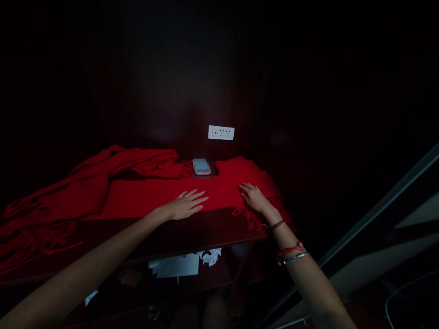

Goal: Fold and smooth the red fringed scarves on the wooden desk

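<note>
A red fringed scarf (pixel 133 196) lies spread along a dark wooden surface in the head view. My left hand (pixel 185 205) rests flat on its middle stretch, fingers spread and a ring on one of them. On the right part of the cloth lies my right hand (pixel 254 196), palm down, its fingers stretched out close to the fringe (pixel 252 218). Toward the left the red cloth is bunched in loose folds; whether that is a second scarf I cannot tell. Behind the flat stretch sits a small pale-blue, blurred item (pixel 201 167).
A white socket plate (pixel 221 133) is on the dark back wall. Below the surface, a shelf holds papers (pixel 178 265) and crumpled white paper (pixel 210 257). A pale diagonal edge (pixel 377 210) runs along the right side. Much of the scene is very dark.
</note>
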Available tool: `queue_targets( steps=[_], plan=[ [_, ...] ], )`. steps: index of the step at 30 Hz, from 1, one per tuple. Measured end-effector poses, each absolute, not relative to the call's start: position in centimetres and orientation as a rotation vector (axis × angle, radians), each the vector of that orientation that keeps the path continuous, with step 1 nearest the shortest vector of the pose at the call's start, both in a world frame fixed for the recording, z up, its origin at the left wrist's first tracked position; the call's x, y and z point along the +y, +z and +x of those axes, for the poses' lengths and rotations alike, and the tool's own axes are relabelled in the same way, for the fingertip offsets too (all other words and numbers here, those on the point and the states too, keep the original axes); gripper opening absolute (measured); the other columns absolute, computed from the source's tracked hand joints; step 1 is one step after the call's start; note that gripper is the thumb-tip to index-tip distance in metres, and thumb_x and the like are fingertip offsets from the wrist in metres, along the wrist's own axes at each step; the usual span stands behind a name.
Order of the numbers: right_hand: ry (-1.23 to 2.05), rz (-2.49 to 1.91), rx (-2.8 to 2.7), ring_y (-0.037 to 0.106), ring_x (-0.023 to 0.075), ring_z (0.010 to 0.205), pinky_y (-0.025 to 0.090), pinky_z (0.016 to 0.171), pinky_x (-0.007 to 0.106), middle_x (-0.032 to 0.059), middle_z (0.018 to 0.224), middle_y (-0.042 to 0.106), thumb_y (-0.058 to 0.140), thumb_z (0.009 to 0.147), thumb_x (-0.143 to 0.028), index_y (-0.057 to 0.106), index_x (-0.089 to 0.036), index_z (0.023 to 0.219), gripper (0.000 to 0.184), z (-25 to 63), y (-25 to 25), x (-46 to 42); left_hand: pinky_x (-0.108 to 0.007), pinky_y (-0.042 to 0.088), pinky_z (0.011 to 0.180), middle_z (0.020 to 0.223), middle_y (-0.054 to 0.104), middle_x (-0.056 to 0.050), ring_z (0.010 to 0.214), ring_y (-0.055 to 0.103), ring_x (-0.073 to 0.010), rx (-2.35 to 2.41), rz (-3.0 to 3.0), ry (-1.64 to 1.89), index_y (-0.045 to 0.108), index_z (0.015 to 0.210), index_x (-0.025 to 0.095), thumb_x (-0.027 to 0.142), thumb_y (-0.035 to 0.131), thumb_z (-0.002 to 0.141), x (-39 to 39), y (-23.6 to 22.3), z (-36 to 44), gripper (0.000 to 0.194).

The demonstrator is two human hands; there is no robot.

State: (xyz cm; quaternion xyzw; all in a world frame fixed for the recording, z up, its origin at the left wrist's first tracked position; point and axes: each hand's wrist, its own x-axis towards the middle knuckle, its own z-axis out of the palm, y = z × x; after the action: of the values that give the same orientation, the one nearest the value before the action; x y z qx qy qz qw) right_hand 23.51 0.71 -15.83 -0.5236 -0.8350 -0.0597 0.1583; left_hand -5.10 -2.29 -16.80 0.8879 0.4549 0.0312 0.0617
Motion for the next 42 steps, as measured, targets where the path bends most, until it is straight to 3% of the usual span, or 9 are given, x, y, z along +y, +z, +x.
queue_targets(
  steps=[5,9,15,22,31,36,39,42],
  plan=[
    [-0.134,-1.714,-2.367,0.035,0.0184,0.115,0.03,0.092,0.029,0.0133,0.124,0.039,0.033,0.082,-0.025,0.039,-0.012,0.121,0.041,27.5,-15.6,1.2,-0.048,0.011,0.096,0.138,0.002,-0.001,0.124,0.004,-0.0238,1.329,2.787,0.367,0.009,0.129,0.033,0.049,0.017,0.083,-1.2,-15.8,-1.1,0.049],
    [-0.143,-1.924,-2.253,0.043,0.0181,0.108,0.035,0.085,0.027,0.0125,0.121,0.043,0.035,0.081,-0.023,0.042,-0.014,0.118,0.039,29.5,-15.7,1.5,-0.049,0.013,0.095,0.138,0.009,-0.001,0.124,0.007,-0.0252,1.305,2.776,0.283,0.018,0.128,0.033,0.051,0.018,0.082,-0.3,-16.4,2.0,0.049],
    [-0.1,-2.045,-2.169,0.056,0.02,0.089,0.04,0.073,0.025,0.0159,0.099,0.059,0.034,0.079,-0.015,0.053,-0.01,0.107,0.034,31.9,-15.3,1.5,-0.048,0.012,0.096,0.136,0.017,-0.001,0.124,0.012,-0.0248,1.332,2.756,0.166,0.023,0.127,0.032,0.051,0.018,0.082,0.0,-17.8,2.2,0.049],
    [-0.145,-1.948,-2.232,0.05,0.015,0.1,0.037,0.079,0.02,0.0077,0.11,0.054,0.033,0.082,-0.02,0.048,-0.017,0.113,0.035,30.7,-14.6,1.8,-0.049,0.013,0.095,0.136,0.017,0.0,0.123,0.011,-0.0261,1.333,2.697,0.166,0.024,0.126,0.033,0.051,0.019,0.081,0.1,-17.4,2.2,0.048],
    [-0.273,-2.159,-2.116,0.057,0.0186,0.088,0.041,0.071,0.024,0.0156,0.091,0.061,0.034,0.075,-0.001,0.054,-0.01,0.102,0.035,31.5,-14.4,1.7,-0.049,0.012,0.095,0.136,0.014,0.001,0.124,0.009,-0.0267,1.322,2.679,0.094,0.02,0.127,0.033,0.051,0.02,0.081,0.4,-17.5,1.6,0.049],
    [-0.382,-2.034,-2.172,0.051,0.0232,0.097,0.04,0.075,0.029,0.0187,0.1,0.055,0.034,0.075,-0.003,0.057,-0.009,0.098,0.033,28.3,-11.8,1.5,-0.047,0.013,0.095,0.137,0.013,0.0,0.124,0.009,-0.0243,1.27,2.632,0.123,0.021,0.127,0.033,0.051,0.018,0.082,0.2,-16.8,0.5,0.048],
    [-0.33,-1.771,-2.36,0.051,0.0202,0.096,0.039,0.077,0.026,0.0127,0.102,0.057,0.038,0.076,-0.008,0.055,-0.015,0.102,0.032,23.5,-11.2,2.3,-0.045,0.013,0.096,0.137,0.015,-0.003,0.124,0.012,-0.0229,1.385,2.626,0.213,0.023,0.127,0.03,0.051,0.016,0.082,-0.5,-15.3,-2.4,0.05],
    [-0.15,-1.379,-2.616,0.054,0.018,0.091,0.039,0.077,0.023,0.0085,0.096,0.06,0.041,0.079,-0.018,0.058,-0.018,0.098,0.026,16.5,-11.7,2.9,-0.042,0.013,0.097,0.135,0.021,-0.004,0.123,0.015,-0.0225,1.63,2.688,0.287,0.03,0.125,0.026,0.05,0.026,0.081,-1.8,-13.2,-7.9,0.05]
  ],
)
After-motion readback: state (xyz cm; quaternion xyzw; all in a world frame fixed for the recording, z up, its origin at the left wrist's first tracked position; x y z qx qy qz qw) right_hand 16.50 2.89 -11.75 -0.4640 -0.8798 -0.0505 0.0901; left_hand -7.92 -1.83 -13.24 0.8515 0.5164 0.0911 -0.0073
